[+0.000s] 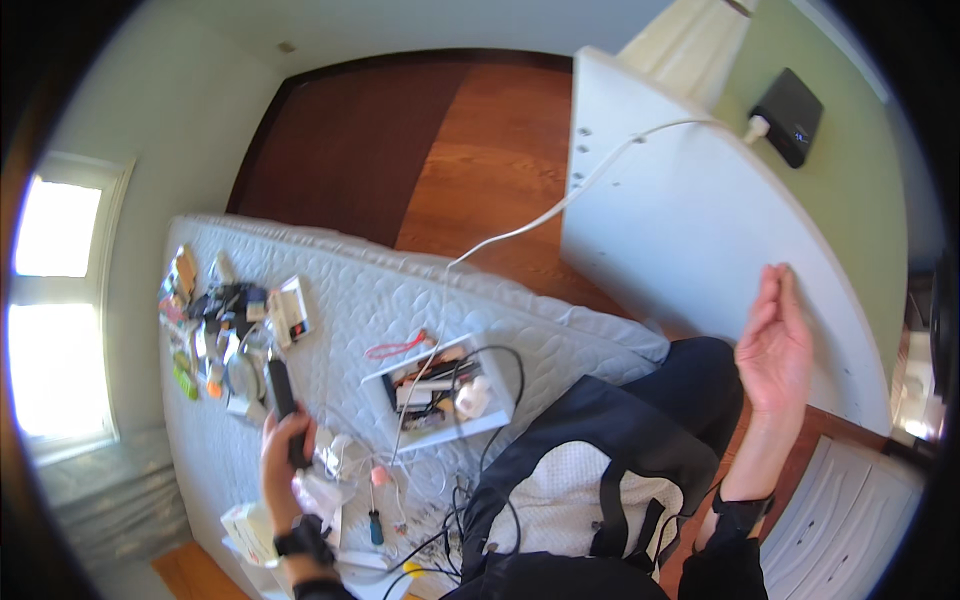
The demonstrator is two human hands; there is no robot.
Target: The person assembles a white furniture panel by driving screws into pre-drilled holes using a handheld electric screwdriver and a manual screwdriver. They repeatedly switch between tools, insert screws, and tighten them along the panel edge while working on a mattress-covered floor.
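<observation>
My left hand (285,440) is closed around a long, slim black object (281,388), whose exact kind I cannot make out. It is held over the mattress (345,265), beside a pile of small items (232,325). To its right, a white box (462,437) filled with assorted small things sits on the mattress. A screwdriver (376,527) with a dark teal handle lies nearer to me, among loose cables. My right hand (776,345) is raised palm up in front of the white panel (690,230). Its fingers are stretched out and it holds nothing.
A black power bank (788,117) rests on a pale green surface at the upper right. From it a white cable (540,216) runs down to the mattress. A red looped strap (395,347) lies by the box. Black cables (520,375) cross near my lap.
</observation>
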